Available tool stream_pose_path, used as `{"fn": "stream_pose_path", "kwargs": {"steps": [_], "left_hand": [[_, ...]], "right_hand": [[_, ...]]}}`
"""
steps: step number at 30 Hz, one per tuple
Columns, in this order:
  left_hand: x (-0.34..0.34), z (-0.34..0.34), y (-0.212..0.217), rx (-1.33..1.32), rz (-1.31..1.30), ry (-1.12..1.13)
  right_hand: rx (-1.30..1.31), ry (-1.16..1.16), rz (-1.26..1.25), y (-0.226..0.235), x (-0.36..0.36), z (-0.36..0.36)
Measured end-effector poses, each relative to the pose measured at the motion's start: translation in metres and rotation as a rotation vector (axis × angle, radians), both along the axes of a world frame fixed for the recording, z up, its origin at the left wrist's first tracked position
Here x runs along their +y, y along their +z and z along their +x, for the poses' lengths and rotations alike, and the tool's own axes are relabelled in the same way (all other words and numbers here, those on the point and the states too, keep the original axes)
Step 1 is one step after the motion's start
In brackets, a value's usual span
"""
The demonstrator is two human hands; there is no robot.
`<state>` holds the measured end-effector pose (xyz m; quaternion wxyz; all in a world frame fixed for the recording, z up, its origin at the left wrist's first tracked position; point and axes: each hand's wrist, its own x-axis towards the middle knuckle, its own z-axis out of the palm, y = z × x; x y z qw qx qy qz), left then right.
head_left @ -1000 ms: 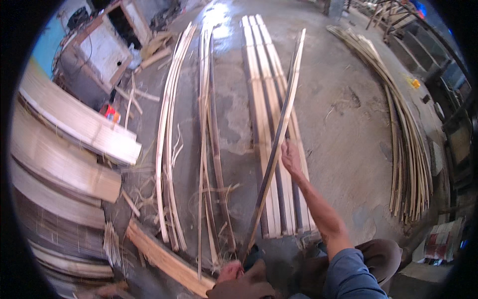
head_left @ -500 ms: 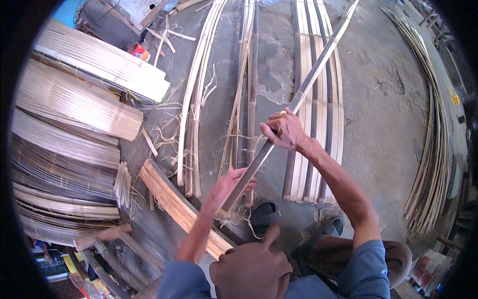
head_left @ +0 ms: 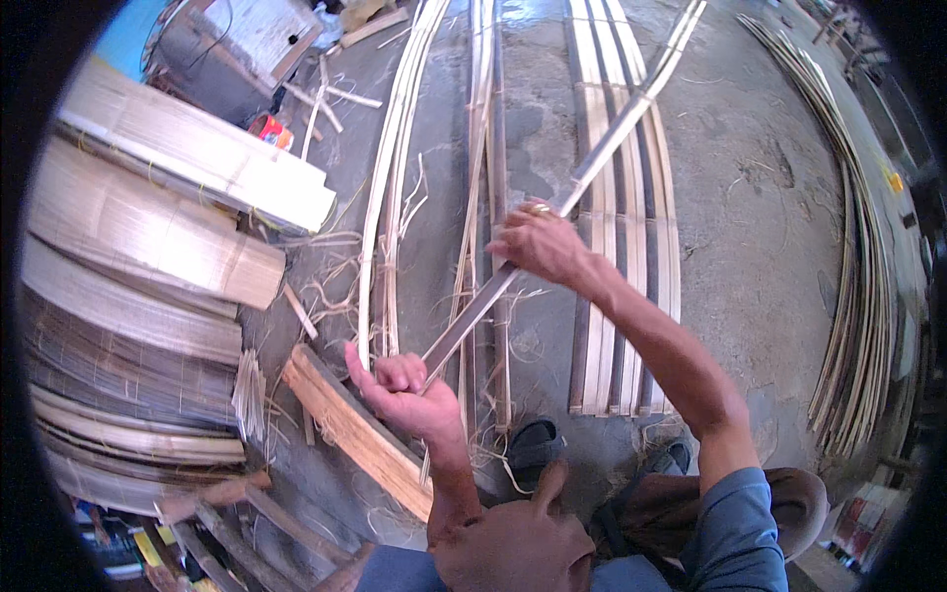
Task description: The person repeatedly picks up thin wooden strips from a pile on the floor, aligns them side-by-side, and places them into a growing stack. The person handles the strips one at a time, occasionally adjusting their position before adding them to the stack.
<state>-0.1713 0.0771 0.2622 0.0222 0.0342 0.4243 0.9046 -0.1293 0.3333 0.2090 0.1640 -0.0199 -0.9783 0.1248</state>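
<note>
A long bamboo strip (head_left: 612, 138) runs diagonally from lower centre up to the top right. My left hand (head_left: 400, 385) is closed on its near end, just above a wooden block (head_left: 345, 429) on the floor. My right hand (head_left: 538, 242) grips the same strip farther up, with a ring on one finger. Under the strip, flat bamboo slats (head_left: 621, 296) lie side by side on the concrete floor (head_left: 750, 217).
Stacked bundles of bamboo mats (head_left: 148, 257) fill the left side. Thin curved strips (head_left: 395, 168) and darker strips (head_left: 488, 128) lie in the middle, with loose shavings around them. A curved pile of strips (head_left: 863, 286) lines the right. My shoes (head_left: 538, 444) are at the bottom.
My view has tilted down. My right hand has slid along the strip and my left hand has moved lower left along its near end.
</note>
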Motion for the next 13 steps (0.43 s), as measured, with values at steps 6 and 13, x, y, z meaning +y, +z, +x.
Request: {"fn": "stream_pose_path", "kwargs": {"steps": [6, 13], "left_hand": [[0.005, -0.011, 0.014, -0.126, 0.188, -0.036], [0.02, -0.007, 0.02, 0.113, -0.061, 0.23]], "right_hand": [[-0.152, -0.064, -0.462, 0.06, -0.057, -0.017], [-0.104, -0.108, -0.618, 0.074, -0.078, -0.039]]}}
